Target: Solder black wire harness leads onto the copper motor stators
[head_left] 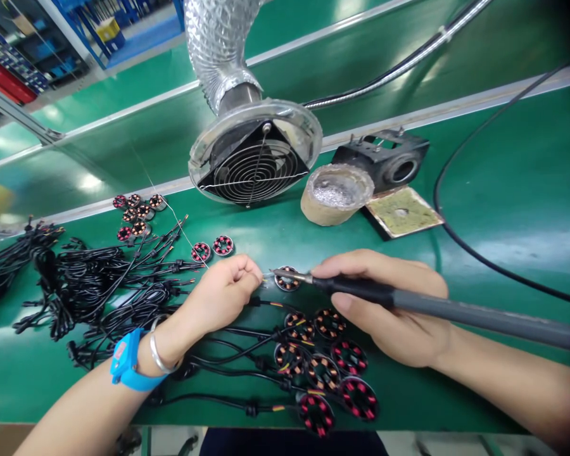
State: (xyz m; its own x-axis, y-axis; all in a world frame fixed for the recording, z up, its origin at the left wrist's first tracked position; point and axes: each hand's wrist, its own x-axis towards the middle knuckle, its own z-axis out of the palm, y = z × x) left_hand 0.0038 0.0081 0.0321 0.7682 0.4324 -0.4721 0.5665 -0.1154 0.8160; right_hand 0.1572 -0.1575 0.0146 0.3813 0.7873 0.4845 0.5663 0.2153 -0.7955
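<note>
- Left hand [228,291]: thumb and forefinger pinch the solder [184,233].
- Right hand [399,304]: fingers grip the iron [437,309], tip over the ring [289,287] between both hands' fingers.
- Bare table [503,215] spreads right of the right fingers, crossed by a cord [437,197]; clustered stators [323,372] crowd the near edge below.
- Left fingers hide some solder; tip contact is unclear; the iron's rear is cut off.
</note>
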